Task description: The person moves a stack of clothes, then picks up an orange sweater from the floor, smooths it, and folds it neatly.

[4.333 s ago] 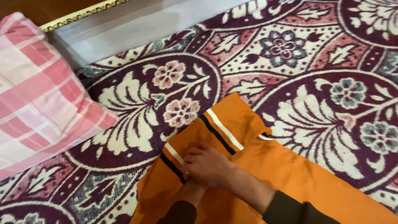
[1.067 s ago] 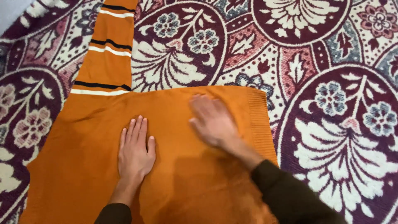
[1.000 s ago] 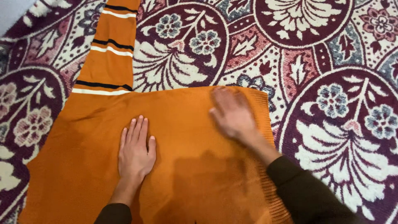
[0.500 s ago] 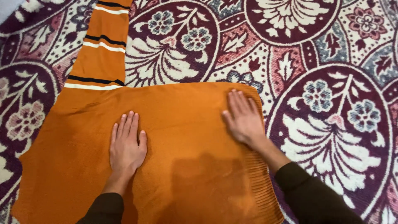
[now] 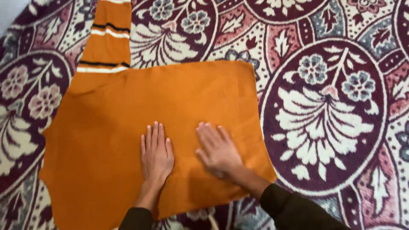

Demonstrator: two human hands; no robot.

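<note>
Pressing flat: left hand, right hand, sweater

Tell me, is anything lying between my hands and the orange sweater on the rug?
Nothing visible. The left hand and the right hand both lie flat, palms down, directly on the orange sweater, side by side near its lower edge. The sweater is spread on the patterned rug, its striped sleeve stretched away from the hands.

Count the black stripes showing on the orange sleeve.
2. One black stripe lies across the sleeve just above where it joins the sweater's body; the other crosses it higher up. More may lie past the frame's top edge.
</note>
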